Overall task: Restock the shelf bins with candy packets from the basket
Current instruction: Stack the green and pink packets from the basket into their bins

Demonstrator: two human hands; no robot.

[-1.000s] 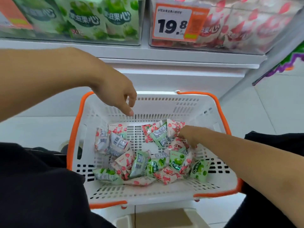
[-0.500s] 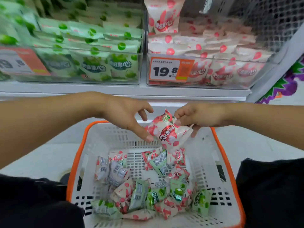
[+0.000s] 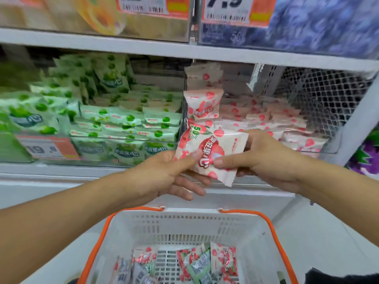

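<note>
Hands, left hand (image 3: 164, 177) and right hand (image 3: 264, 158), pinch pink packet (image 3: 209, 154); next, I think, drop into pink bin (image 3: 307, 144) just beyond.

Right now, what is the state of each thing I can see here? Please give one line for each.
Pink packet: held up before the shelf, in both hands.
Left hand: grips the packet's left side.
Right hand: pinches its right side.
Basket: partly filled with mixed packets.
Green bin: well stocked.
Pink bin: stocked, room on top.
</note>
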